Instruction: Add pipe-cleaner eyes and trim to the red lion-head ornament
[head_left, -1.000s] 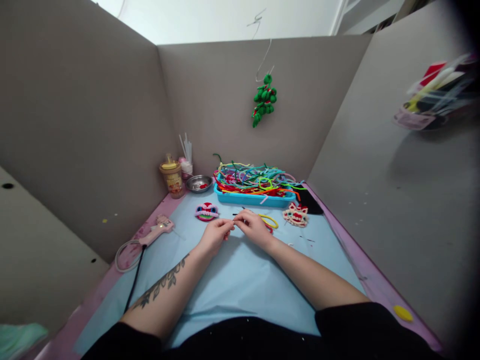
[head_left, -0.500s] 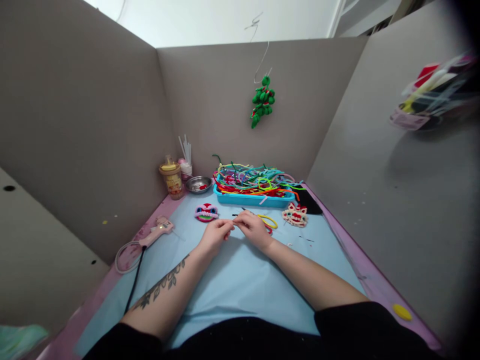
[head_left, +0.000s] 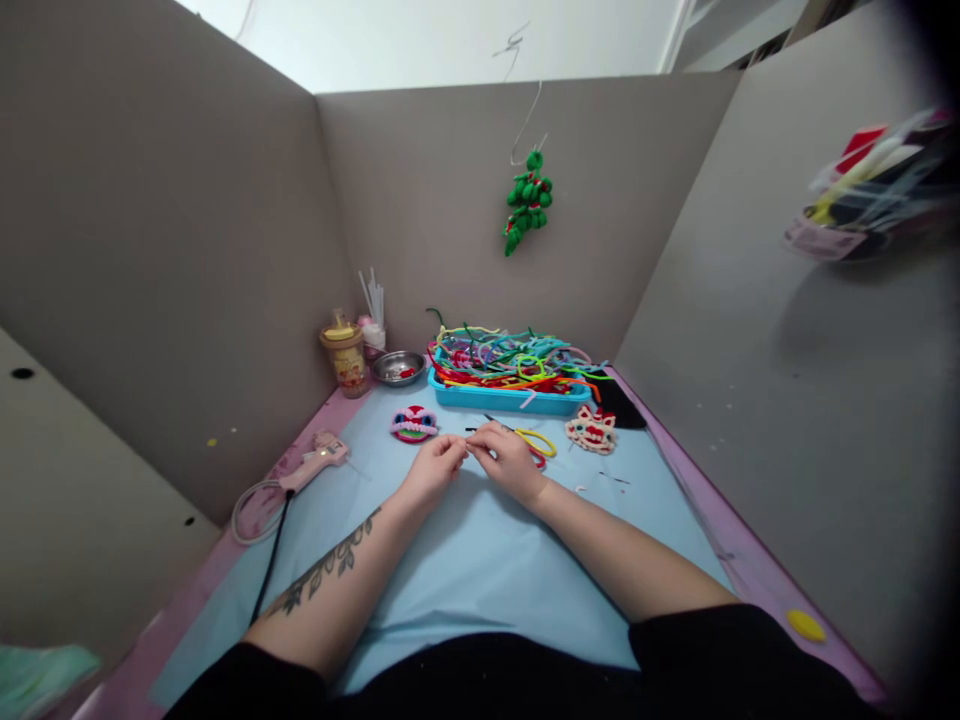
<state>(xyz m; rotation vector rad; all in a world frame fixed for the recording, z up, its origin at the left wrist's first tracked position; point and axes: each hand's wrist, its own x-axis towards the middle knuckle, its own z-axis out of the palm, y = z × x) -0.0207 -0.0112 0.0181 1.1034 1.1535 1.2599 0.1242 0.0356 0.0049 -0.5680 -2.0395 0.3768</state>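
Observation:
My left hand and my right hand meet fingertip to fingertip above the blue table cover. Both are closed in a pinch; whatever lies between the fingers is too small to make out. Just beyond my right hand lie scissors with yellow and red handles, partly hidden by that hand. A pink, red and blue lion-face piece made of fuzzy stems rests past my left hand. To the right sits a cream and red fuzzy-stem face.
A blue tray heaped with coloured pipe cleaners stands at the back. Left of it are a metal bowl and a lidded cup. A pink glue gun with its cord lies at left. Grey panels enclose three sides.
Both hands stay nearly in place, fingertips still together, with only slight finger movement. The whole view has shifted very slightly.

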